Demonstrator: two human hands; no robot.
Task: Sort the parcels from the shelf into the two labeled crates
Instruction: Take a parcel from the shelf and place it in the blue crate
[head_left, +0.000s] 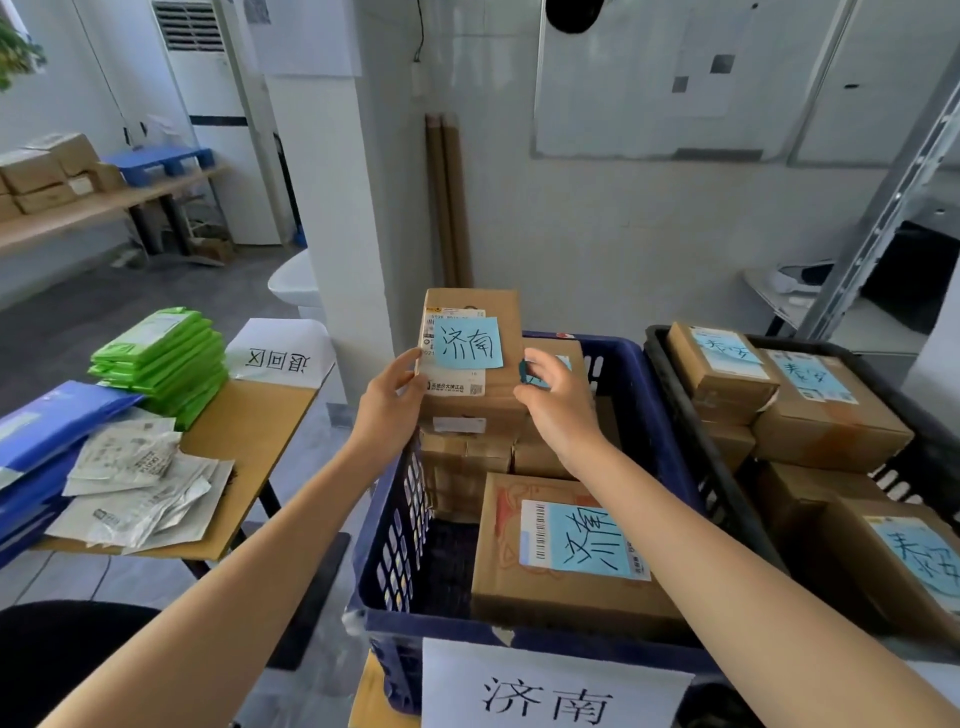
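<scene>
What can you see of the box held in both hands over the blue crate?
The box is closed brown cardboard, with its top facing the camera. A white shipping label lies on top, partly covered by a blue sticky note handwritten 济南. The left hand grips its left edge and the right hand its right edge. It sits at the far end of the blue crate, on or just above other boxes; whether it touches them cannot be told.

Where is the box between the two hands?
In the head view, the box sits mid-frame atop the stacked boxes at the blue crate's far end, left hand at its left edge, right hand at its right.
</scene>
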